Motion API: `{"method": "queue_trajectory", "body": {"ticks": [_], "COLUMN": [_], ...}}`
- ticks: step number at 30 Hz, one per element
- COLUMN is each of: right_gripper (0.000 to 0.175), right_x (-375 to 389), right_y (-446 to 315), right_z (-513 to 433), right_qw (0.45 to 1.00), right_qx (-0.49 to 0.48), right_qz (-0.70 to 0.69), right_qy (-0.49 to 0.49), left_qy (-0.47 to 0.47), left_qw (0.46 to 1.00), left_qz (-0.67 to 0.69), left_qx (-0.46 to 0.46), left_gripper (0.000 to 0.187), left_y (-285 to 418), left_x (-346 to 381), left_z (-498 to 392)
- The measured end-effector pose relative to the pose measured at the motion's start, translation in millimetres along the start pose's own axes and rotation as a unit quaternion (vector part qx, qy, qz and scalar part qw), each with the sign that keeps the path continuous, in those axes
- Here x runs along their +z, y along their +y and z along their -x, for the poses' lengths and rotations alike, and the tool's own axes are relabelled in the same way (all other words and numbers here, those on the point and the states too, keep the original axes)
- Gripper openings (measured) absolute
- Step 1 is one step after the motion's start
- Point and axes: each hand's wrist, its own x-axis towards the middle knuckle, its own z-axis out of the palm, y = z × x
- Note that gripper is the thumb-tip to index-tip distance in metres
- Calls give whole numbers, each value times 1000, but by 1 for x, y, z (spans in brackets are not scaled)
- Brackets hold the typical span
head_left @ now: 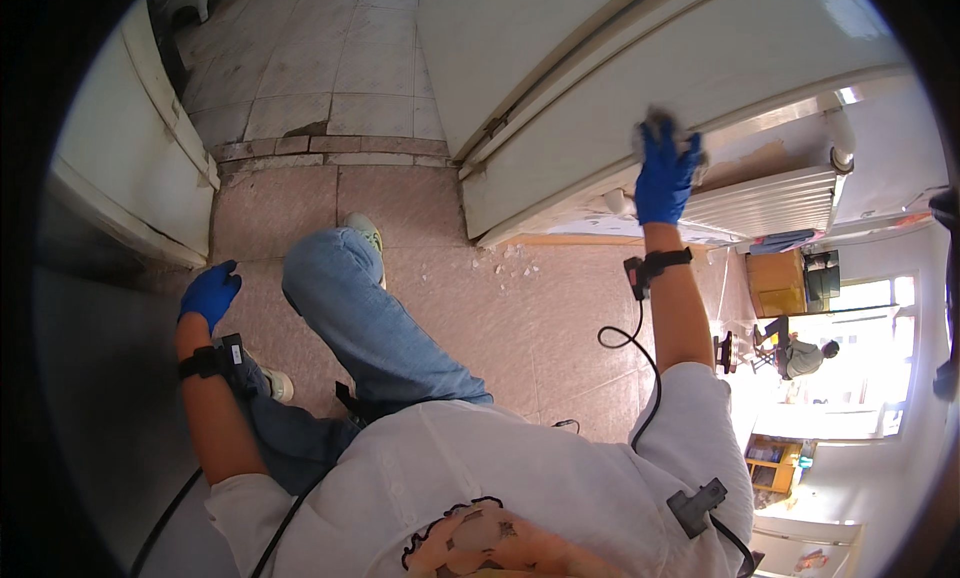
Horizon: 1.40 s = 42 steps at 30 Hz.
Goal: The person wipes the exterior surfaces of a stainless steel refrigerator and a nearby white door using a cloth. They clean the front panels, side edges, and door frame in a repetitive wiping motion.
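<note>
My right hand (664, 174), in a blue glove, presses a blurred grey scrubbing wad (660, 120) against the pale door casing (559, 139). The wad shows past the fingertips and along the side of the hand; whether it is cloth or wire wool cannot be told. Low at the left, my left hand (210, 294), also gloved in blue, hangs beside the end of the left door casing (199, 251). Nothing shows in its loosely bent fingers. Each wrist carries a black strap with a small device and a cable.
White flakes (514, 269) lie on the pink tiled floor (465, 330) by the casing's foot. A tiled threshold (337, 146) crosses the doorway. At the right are a white radiator (765, 203), a wooden cabinet (776, 281) and a seated person (799, 356) near a bright window.
</note>
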Motion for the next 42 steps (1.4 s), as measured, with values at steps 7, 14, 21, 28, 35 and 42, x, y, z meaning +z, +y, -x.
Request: {"method": "queue_trajectory", "body": {"ticks": [7, 14, 21, 28, 35, 42], "right_gripper": [55, 41, 54, 49, 45, 39], "right_x": [78, 102, 39, -25, 29, 35], "right_y": [-46, -64, -29, 6, -10, -50], "right_z": [64, 61, -5, -92, -54, -34], "right_qw": [985, 943, 959, 972, 981, 920], "right_qx": [-103, 29, -176, -77, -130, -191], "right_qz": [-78, -262, 122, 177, 49, -131], "right_qy": [-112, -204, -184, -134, -136, -315], "left_qy": [-17, -15, -28, -20, -15, 1], "left_qw": [1000, 1000, 997, 998, 996, 998], "left_qz": [-6, 1, -56, -41, -79, -49], "left_qx": [-9, -15, -42, -53, -44, -39], "left_gripper": [53, 53, 55, 53, 53, 52], "left_y": [-11, -4, 11, 10, 14, 12], "left_x": [6, 1, -8, -6, -10, -17], "left_z": [-12, -6, 7, 4, 4, 15]}}
